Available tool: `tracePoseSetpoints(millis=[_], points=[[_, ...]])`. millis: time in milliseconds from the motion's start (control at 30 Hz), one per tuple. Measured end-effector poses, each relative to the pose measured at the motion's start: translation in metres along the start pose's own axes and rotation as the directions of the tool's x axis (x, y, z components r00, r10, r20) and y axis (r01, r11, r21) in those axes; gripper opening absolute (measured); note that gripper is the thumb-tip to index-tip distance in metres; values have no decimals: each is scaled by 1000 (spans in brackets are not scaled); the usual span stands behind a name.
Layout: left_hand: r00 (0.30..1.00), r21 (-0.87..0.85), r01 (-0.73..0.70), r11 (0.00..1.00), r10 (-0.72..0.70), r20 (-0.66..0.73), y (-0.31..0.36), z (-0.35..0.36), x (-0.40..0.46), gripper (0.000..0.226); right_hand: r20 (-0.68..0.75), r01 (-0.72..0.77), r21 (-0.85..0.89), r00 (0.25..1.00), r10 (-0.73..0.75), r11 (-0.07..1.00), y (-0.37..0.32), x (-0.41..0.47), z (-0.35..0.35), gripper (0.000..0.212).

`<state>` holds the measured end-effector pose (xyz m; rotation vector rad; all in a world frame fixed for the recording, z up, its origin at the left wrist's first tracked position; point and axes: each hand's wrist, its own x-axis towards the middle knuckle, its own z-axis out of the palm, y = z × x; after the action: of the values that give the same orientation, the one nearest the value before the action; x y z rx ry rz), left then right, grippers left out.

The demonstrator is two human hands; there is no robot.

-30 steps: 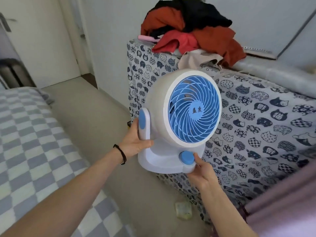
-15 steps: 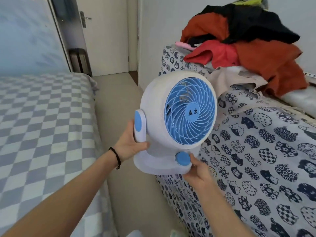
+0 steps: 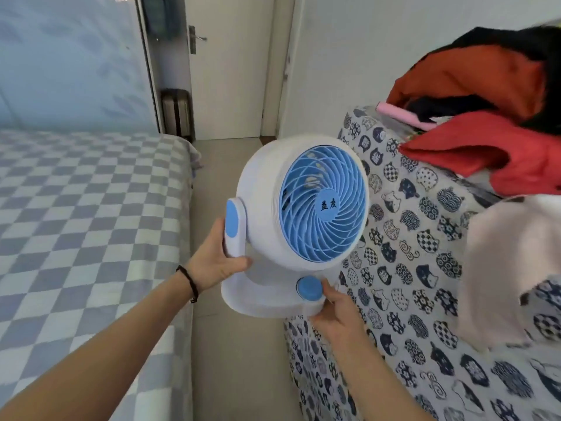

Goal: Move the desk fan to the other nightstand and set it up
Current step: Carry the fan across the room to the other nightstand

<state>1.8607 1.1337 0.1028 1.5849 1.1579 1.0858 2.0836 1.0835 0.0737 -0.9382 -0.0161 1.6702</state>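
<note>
White desk fan [image 3: 291,232] held aloft, left hand [image 3: 217,262] and right hand [image 3: 335,314] fingers clamped on it

I can read just one marking: two dark Chinese characters, 益友, printed on the round blue hub [image 3: 328,205] at the centre of the desk fan [image 3: 291,226] grille.

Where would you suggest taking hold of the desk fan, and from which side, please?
Probably as now: the left hand wraps the upright side arm from the left, and the right hand cups the base from below right, by the blue knob. The round housing looks too wide for a one-hand grip.
</note>
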Motion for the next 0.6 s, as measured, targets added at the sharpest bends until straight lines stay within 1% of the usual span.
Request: tracePoseSetpoints(millis=[167,267,367,500,600], points=[[999,24,6,1000,-5,-38,-13,-44,62,83,9,-9,-57,1000,10,998,-5,62,56,12],[999,30,-12,999,13,-33,-16,-68,94,82,36,-27,-48,999,29,998,-4,92,88,13],[998,31,4,1000,-2,-57,-22,-87,120,78,54,-20,-30,998,21,999,-4,117,112,13],[997,18,17,1000,-15,-76,-30,-108,159,88,80,-31,-29,996,33,999,-8,157,147,16],[995,18,27,999,-25,-101,-38,-120,192,89,82,-68,-19,994,69,998,-17,192,169,15]])
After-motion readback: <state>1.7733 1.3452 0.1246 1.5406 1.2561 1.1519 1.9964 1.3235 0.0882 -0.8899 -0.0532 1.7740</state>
